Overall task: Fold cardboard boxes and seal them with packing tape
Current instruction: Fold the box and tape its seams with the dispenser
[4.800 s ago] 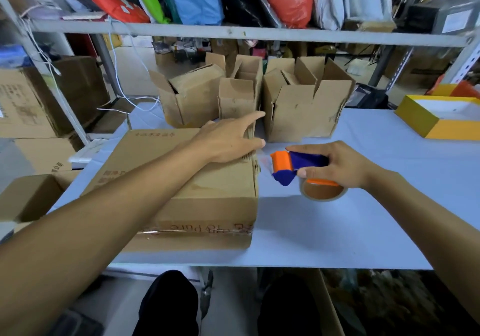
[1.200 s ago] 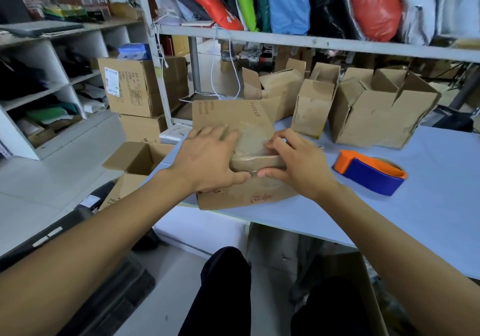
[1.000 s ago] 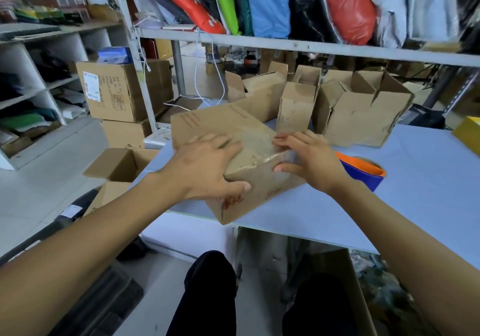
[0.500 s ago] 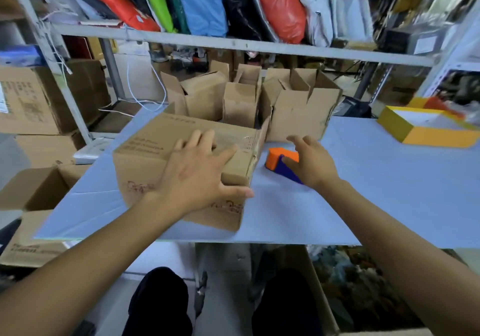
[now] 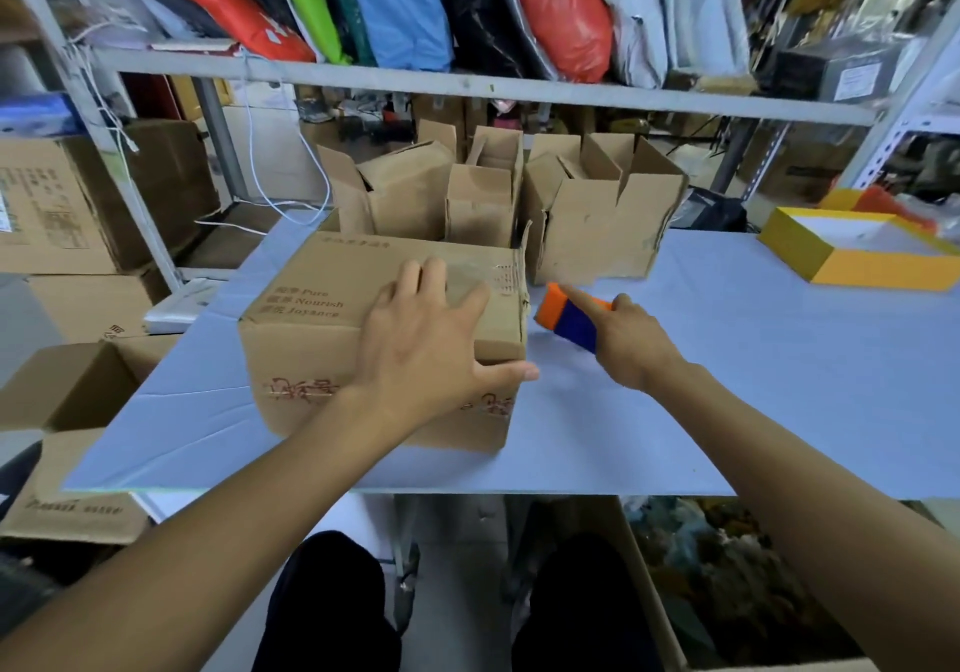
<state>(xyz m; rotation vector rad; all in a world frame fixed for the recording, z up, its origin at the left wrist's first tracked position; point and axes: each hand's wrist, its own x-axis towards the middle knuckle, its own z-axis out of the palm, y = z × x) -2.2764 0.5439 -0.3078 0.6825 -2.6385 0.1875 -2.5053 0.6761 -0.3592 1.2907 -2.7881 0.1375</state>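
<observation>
Left hand [image 5: 426,354] spread flat on taped brown box [image 5: 332,359], right hand [image 5: 631,338] curled on tape dispenser [image 5: 566,315]

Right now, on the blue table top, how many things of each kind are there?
Closed cardboard box: 1
Open cardboard boxes: 3 that I can tell apart
Tape dispenser: 1
Yellow tray: 1
Total: 6

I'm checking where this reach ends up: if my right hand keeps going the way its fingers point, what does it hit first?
The right hand already lies on the orange and blue tape dispenser. Beyond it, probably the corner of the closed cardboard box; depth is unclear.
</observation>
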